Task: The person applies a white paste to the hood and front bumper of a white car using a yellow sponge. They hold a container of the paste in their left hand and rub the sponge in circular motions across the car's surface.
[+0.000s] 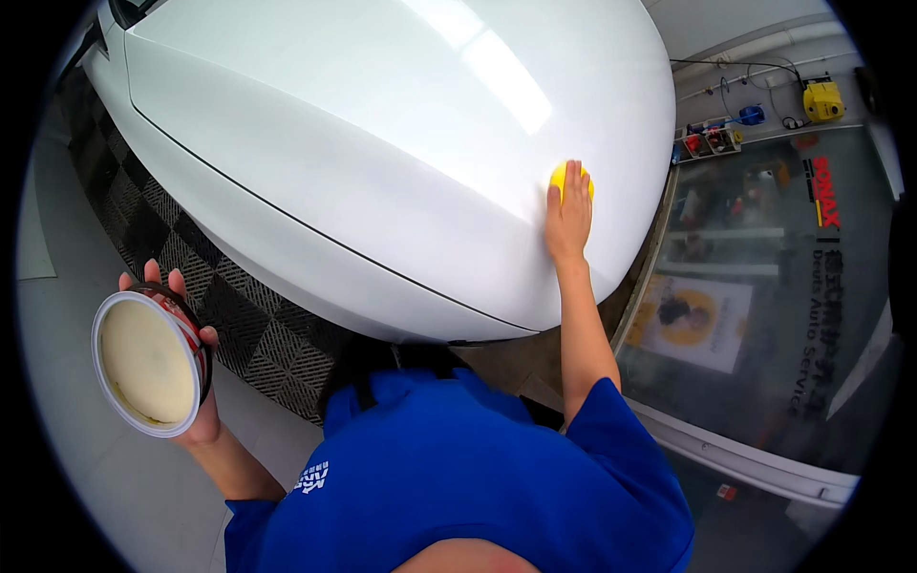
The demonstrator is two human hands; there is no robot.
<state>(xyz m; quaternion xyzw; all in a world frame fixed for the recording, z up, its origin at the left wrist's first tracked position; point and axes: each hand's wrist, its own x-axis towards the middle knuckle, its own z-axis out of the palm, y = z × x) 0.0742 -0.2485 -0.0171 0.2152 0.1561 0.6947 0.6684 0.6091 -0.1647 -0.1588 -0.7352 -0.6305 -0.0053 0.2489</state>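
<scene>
Applicator pad (pixel 559 176) sits under a flattened right hand (pixel 569 220) on that white hood (pixel 382 162), paste tub (pixel 148 363) way leftward in a curled left hand (pixel 202 418).

Yellow pad (pixel 559 176) partly hidden under right fingers (pixel 574 185)

Single head-worn fisheye, left of its pair, looks steeply down from above the wearer's blue shirt (pixel 449 477), close at lower centre, toward the white car hood (pixel 373 143), upper centre.
</scene>
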